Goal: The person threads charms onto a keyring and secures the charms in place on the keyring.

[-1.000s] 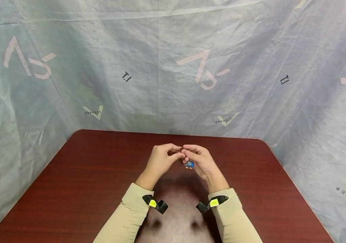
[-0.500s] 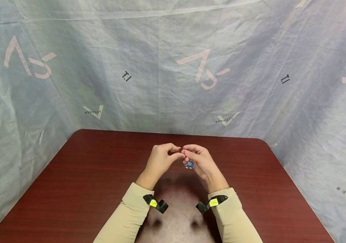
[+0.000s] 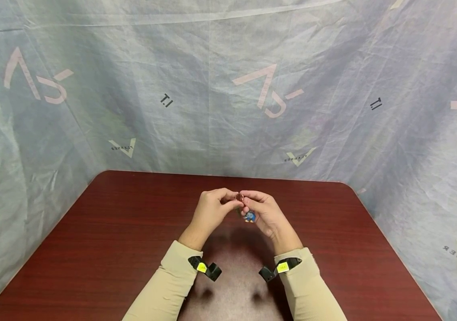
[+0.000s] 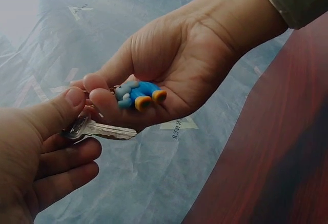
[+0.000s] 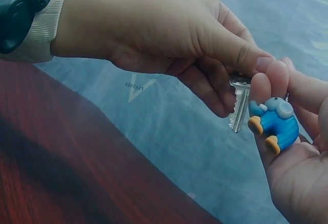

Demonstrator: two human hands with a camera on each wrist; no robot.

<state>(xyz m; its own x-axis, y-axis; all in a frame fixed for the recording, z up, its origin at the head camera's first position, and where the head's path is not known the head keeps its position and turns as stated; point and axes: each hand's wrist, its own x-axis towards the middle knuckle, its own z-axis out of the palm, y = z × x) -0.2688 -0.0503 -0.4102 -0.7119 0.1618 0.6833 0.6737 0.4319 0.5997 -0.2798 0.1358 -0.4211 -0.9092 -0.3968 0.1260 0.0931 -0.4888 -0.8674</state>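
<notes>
The left hand (image 3: 214, 207) is pinching a metal ring (image 3: 243, 196) between thumb and forefinger, while the right hand (image 3: 266, 214) is pinching its right side. A key (image 5: 239, 106) is hanging just below the left thumb; a blue toy (image 5: 283, 129) is resting against the right fingers. Both hands are hovering above the table (image 3: 112, 232), with grey cloth (image 3: 208, 133) hanging at its far side.

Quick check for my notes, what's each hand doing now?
Left hand: pinching the ring beside the key.
Right hand: also pinching the ring, beside the blue charm.
</notes>
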